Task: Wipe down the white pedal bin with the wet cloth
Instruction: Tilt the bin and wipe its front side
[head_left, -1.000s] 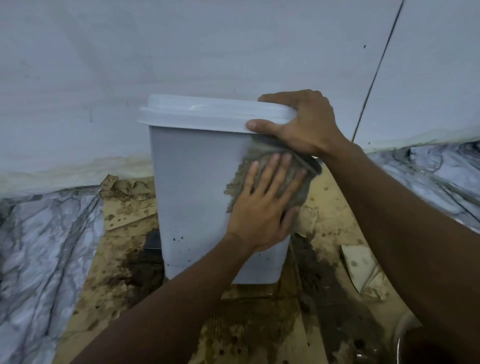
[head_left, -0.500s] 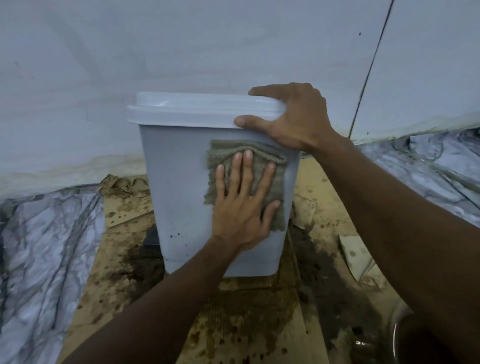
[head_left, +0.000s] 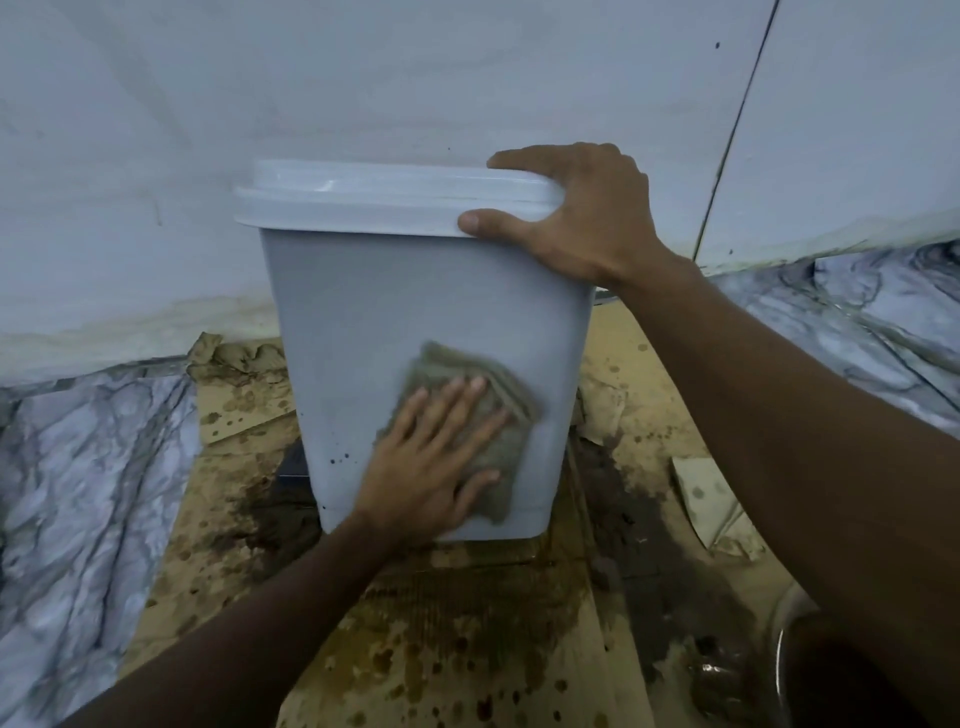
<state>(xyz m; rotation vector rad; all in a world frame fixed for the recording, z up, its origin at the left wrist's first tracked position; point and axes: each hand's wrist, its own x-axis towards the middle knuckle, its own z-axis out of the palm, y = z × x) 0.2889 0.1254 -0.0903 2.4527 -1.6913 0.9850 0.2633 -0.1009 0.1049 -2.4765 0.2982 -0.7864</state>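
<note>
The white pedal bin (head_left: 363, 322) stands upright on stained cardboard against a white wall, lid closed. My right hand (head_left: 587, 218) grips the lid's right corner, thumb on the front rim and fingers over the top. My left hand (head_left: 436, 462) lies flat with fingers spread, pressing the grey-brown wet cloth (head_left: 488, 395) against the lower right of the bin's front face. Small dark specks mark the front near the bottom left. A dark part, perhaps the pedal (head_left: 293, 465), shows at the bin's lower left.
Wet, stained cardboard (head_left: 467, 639) covers the floor under and in front of the bin. Crumpled marbled sheeting lies to the left (head_left: 83, 493) and right (head_left: 872, 322). A metal vessel's rim (head_left: 779, 670) shows at the bottom right. A torn cardboard piece (head_left: 711, 499) lies right of the bin.
My left hand has slid the cloth from just under the lid down to the lower front of the bin. My right hand has kept its hold on the lid corner.
</note>
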